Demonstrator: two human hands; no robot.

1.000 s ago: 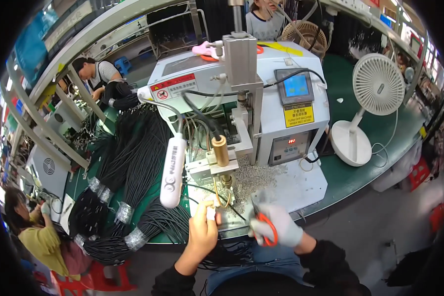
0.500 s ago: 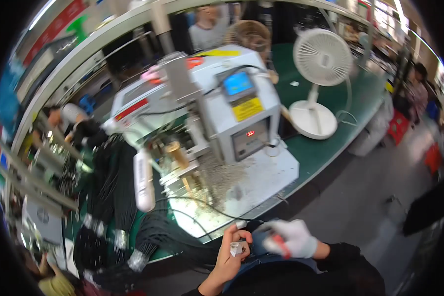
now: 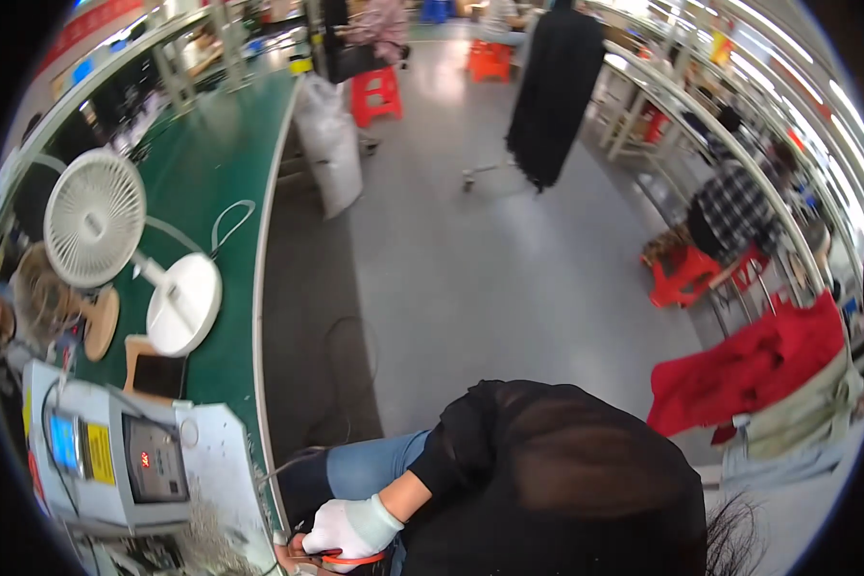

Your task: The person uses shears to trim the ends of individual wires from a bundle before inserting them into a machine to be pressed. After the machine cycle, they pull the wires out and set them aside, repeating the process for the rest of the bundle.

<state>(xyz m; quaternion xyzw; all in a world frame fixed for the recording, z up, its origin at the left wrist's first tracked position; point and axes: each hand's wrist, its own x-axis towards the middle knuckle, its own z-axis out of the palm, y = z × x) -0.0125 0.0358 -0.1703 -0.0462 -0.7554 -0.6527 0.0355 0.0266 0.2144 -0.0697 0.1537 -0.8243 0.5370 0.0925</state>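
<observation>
My right hand (image 3: pixel 346 530), in a white glove, is closed on a tool with a curved red handle (image 3: pixel 355 560), most likely scissors. Its blades do not show. Against the gloved fingertips lies a small part of my left hand (image 3: pixel 286 559), bare and cut off by the lower edge. What the left fingers do is hidden. Both hands are low over my lap, beside the front edge of the green table (image 3: pixel 223 173). Nearest to them on the left stands a grey bench machine (image 3: pixel 197 480) with a lit screen and a red digital display.
A white fan (image 3: pixel 184 305), a brown-framed dark tablet-like thing (image 3: pixel 156 372) and a wooden-coloured fan (image 3: pixel 101 322) stand beyond the machine. To the right are grey floor, red stools (image 3: pixel 684 276), a seated person in checks (image 3: pixel 734 206) and hanging red cloth (image 3: pixel 749 360).
My view has swung far to the right, so the machine and hands now sit at the lower left. The black cable bundles have left the view. The gloved hand still holds the red-handled tool.
</observation>
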